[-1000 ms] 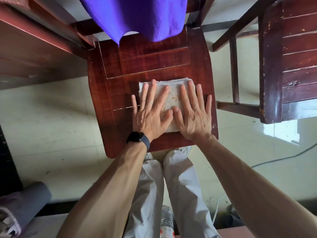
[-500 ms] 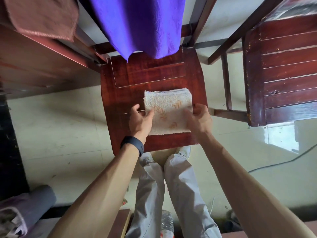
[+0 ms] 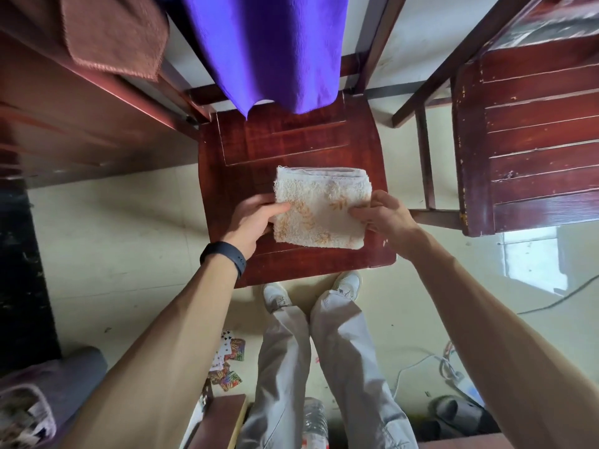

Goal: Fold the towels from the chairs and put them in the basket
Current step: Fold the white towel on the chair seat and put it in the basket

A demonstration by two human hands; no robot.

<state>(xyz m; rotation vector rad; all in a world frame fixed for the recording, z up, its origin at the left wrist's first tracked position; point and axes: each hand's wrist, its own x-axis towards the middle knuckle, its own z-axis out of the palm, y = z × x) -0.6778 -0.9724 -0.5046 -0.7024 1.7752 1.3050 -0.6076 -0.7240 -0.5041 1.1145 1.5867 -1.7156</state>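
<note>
A folded cream towel (image 3: 321, 205) with an orange leaf pattern is held just above the dark red wooden chair seat (image 3: 285, 140). My left hand (image 3: 256, 218) grips its left edge, thumb on top. My right hand (image 3: 382, 215) pinches its right edge. A purple towel (image 3: 269, 50) hangs over the back of the same chair. A brown towel (image 3: 113, 30) is draped at the top left. No basket is in view.
A second wooden chair (image 3: 531, 124) stands at the right. A brown wooden surface (image 3: 64, 124) runs along the left. On the tiled floor lie playing cards (image 3: 227, 361), a plastic bottle (image 3: 314, 422), cables (image 3: 434, 364) and dark slippers (image 3: 453, 413). My feet stand below the seat's front edge.
A second ago both hands lay flat, pressing the folded towel onto the seat. They then moved to its side edges and now grip it, lifted slightly off the seat.
</note>
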